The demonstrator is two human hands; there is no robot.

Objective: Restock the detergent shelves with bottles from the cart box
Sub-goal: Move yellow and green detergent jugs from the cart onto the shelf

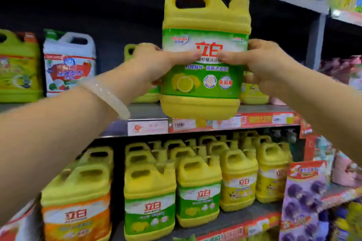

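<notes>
At the far left of the middle shelf (pixel 148 111) stood a yellow-green jug (pixel 18 68), and just beside it a white jug (pixel 69 62) with a red and blue label. The left forearm reached up from the lower left, with a pale bangle (pixel 106 96) around the wrist. The left hand (pixel 154 60) gripped the left side of the yellow detergent bottle (pixel 203 53), its thumb lying across the front label. The bottle was upright and held in the air in front of the middle shelf, its base above the price strip (pixel 215 123) on the shelf edge. The right hand (pixel 262 62) gripped the right side of the bottle in the same way, with the thumb on the label. Behind the bottle, parts of 2 more yellow bottles showed on the shelf. On the lower shelf (pixel 250 215) stood rows of yellow jugs (pixel 197 188), with orange, green and yellow labels. At the lower right was a purple pack (pixel 303 197).
</notes>
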